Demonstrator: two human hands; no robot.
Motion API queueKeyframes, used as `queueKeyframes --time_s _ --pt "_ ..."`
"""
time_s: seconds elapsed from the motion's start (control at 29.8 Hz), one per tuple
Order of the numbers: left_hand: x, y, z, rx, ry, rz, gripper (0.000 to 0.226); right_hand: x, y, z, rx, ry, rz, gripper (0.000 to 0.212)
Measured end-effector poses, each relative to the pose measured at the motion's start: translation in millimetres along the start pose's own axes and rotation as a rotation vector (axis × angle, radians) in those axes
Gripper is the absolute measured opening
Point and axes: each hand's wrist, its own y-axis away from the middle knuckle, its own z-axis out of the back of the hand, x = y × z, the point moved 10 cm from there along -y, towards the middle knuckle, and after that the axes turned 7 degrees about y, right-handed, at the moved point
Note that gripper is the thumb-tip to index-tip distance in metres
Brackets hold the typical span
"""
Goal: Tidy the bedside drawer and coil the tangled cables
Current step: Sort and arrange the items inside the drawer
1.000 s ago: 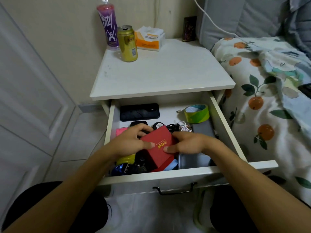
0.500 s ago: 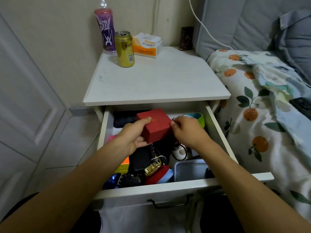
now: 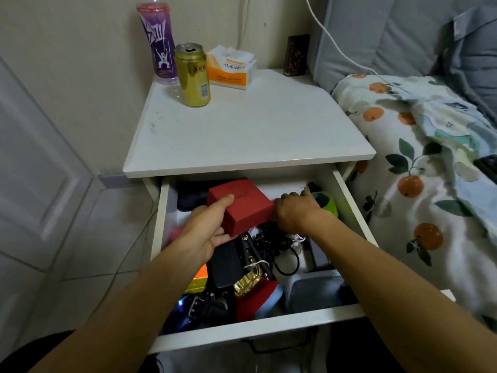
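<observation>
The bedside drawer (image 3: 242, 335) stands pulled out and full of clutter. Above its back half I hold a red box (image 3: 242, 208). My left hand (image 3: 207, 232) grips its left side, thumb on top. My right hand (image 3: 295, 214) is at the box's right edge with fingers curled down. Beneath lie tangled black cables (image 3: 271, 240), a gold watch (image 3: 247, 284), a black case (image 3: 224, 267), a grey case (image 3: 314, 292) and another red piece (image 3: 255, 300). A green tape roll (image 3: 326, 204) sits at the back right, partly hidden by my right hand.
On the nightstand top (image 3: 255, 135) stand a gold can (image 3: 193, 75), a purple bottle (image 3: 158, 44), a tissue pack (image 3: 231, 67) and a small dark box (image 3: 295, 55). The bed (image 3: 430, 184) presses close on the right. A door (image 3: 40, 170) is on the left.
Both hands lifted the red box out of the clutter and carried it up and toward the back of the drawer. The watch and cables beneath are now uncovered.
</observation>
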Motion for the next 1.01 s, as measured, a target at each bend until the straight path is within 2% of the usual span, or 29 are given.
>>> queueKeyframes --time_s 0.17,0.27,0.37,0.44,0.5,0.57,0.8,0.87,1.01 --pt "-1 1 4 -0.009 -0.020 -0.018 0.033 11 36 -24 0.071 0.182 0.106 0.030" --pt "-2 5 7 -0.012 -0.024 -0.026 0.035 19 41 -25 0.111 0.188 0.132 0.027" --pt "-1 9 6 -0.015 -0.016 -0.035 0.036 13 35 -9 0.090 -0.040 0.125 0.020" --pt "-3 9 5 -0.018 -0.007 -0.046 0.039 -1 21 10 0.009 -0.251 0.084 0.020" --pt "-3 8 1 -0.013 -0.013 -0.052 0.041 -15 3 23 -0.090 -0.293 0.052 0.028" --pt "-1 6 -2 -0.006 -0.023 -0.050 0.040 -27 -16 20 -0.102 -0.245 0.032 0.043" --pt "1 4 -4 -0.002 -0.019 -0.044 0.036 -11 -42 -22 0.028 -0.258 0.116 0.077" --pt "-2 4 0 -0.012 -0.037 -0.059 0.033 -7 -29 -29 0.052 -0.256 0.133 0.074" --pt "-4 7 -4 0.003 -0.061 -0.081 0.029 -13 3 -22 -0.004 -0.021 0.135 0.054"
